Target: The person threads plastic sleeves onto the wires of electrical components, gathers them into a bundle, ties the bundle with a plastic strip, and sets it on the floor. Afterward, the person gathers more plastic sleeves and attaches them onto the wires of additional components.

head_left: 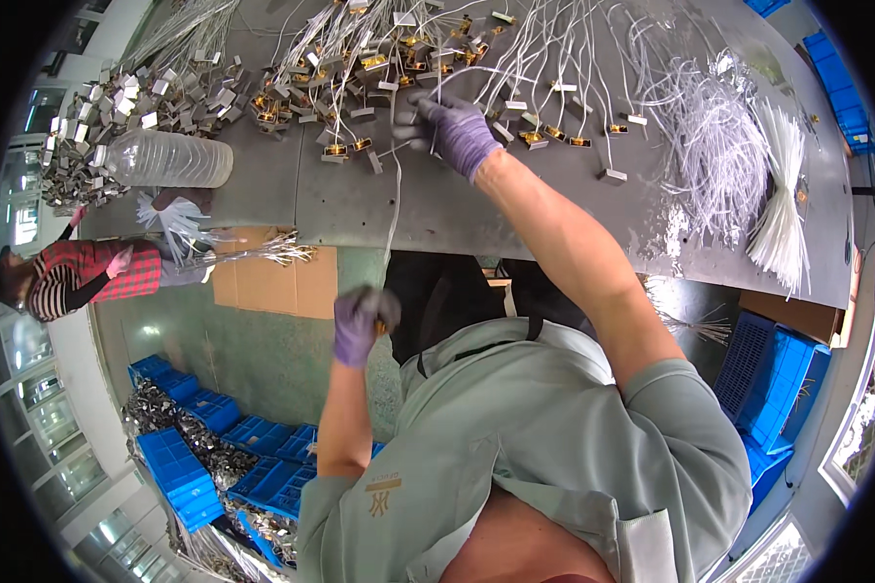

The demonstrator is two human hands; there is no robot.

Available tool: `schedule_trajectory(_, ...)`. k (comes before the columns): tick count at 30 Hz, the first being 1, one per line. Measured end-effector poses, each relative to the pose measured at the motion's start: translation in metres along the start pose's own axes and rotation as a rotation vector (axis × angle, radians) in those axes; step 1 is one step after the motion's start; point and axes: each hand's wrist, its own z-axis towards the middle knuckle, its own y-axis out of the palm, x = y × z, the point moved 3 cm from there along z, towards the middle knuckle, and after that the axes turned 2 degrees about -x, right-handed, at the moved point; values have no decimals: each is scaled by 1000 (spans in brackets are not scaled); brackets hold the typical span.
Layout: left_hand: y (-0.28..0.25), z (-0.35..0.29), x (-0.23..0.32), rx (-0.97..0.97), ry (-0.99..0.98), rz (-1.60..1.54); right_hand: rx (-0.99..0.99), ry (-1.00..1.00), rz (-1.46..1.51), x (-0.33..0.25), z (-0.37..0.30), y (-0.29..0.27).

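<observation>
My left hand (357,325), in a purple and grey glove, is raised in front of the table edge with its fingers closed. A bit of brass colour shows at its fingertips, on a small metal part (380,328); the rest is hidden. One white cable (393,209) hangs over the edge toward this hand. Over the table my right hand (452,134), gloved alike, reaches out with fingers apart beside the hanging cable. Around it lie several white cables ending in brass-coloured pieces with silver metal housings (535,140). Another silver housing (376,162) lies just left of its fingertips.
A heap of silver metal housings (92,131) and a clear plastic bottle (170,159) stand at the table's left. Bundled white strands (780,194) lie at the right. Blue crates (178,473) stand on the floor; another person (97,267) is at the far left.
</observation>
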Motion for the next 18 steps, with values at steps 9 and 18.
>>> schedule_trajectory(9,-18,-106,15,163,-37,-281,209,-254,-187,-34,-11,7)
schedule_trajectory(18,-18,-101,31,149,-96,-57,151,-332,-53,-70,-26,4)
